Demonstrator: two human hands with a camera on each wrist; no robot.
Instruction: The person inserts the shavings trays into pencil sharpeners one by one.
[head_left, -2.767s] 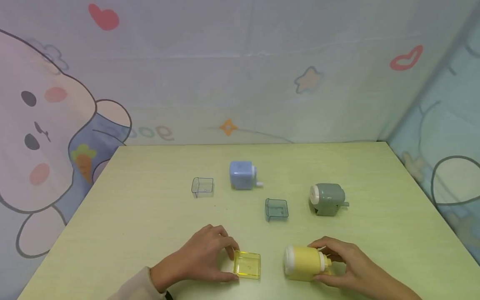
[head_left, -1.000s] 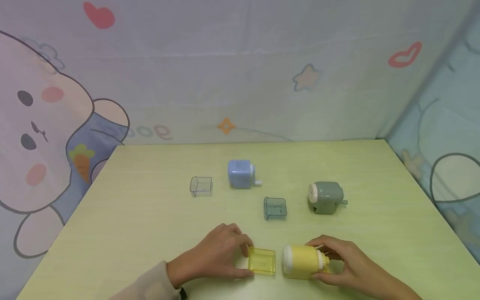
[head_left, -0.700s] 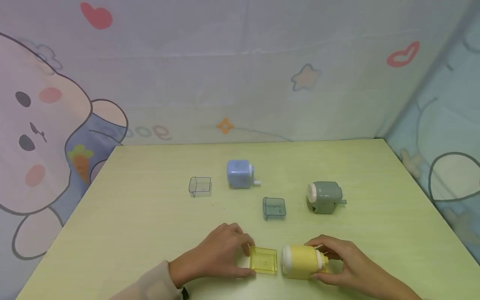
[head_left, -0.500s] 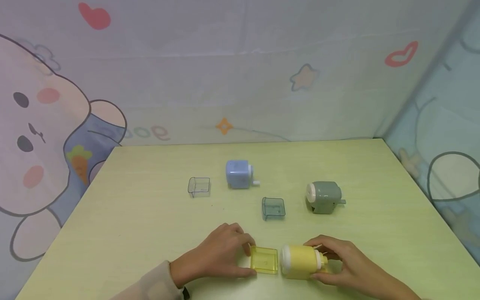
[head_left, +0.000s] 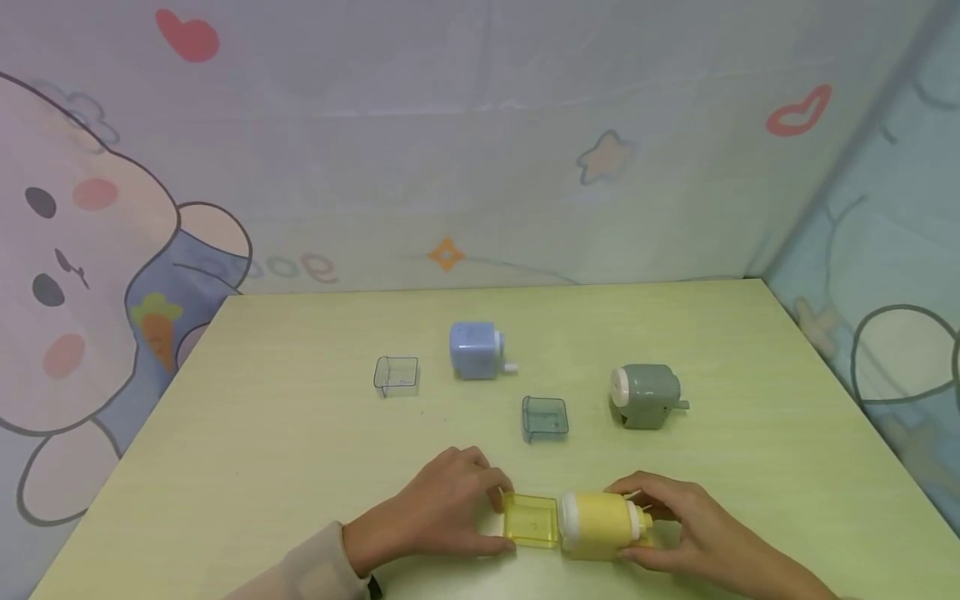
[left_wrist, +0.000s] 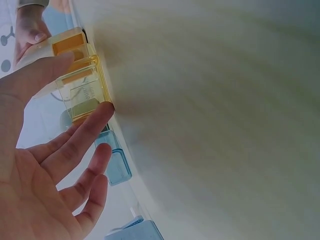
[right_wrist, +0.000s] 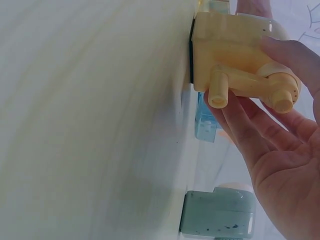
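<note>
Low in the head view, my left hand (head_left: 446,508) pinches a clear yellow shavings tray (head_left: 531,521) by its left end, thumb on the near side and a finger on the far side. Just right of it, my right hand (head_left: 686,533) grips a yellow pencil sharpener (head_left: 600,525) around its crank end. The sharpener lies with its white front facing the tray, and the two sit close together; whether they touch is hard to tell. In the right wrist view the sharpener's crank (right_wrist: 250,82) points toward the camera, with thumb and fingers on either side of the body.
Behind my hands stand a blue sharpener (head_left: 474,350) and a grey-green sharpener (head_left: 648,396). A clear tray (head_left: 397,375) lies left of the blue one; a teal tray (head_left: 545,418) lies in the middle of the table (head_left: 300,467). A printed curtain (head_left: 525,192) hangs behind.
My left hand has slid the yellow tray rightward, narrowing the gap to the yellow sharpener until almost none shows. My right hand has stayed on the sharpener. The whole view has shifted slightly.
</note>
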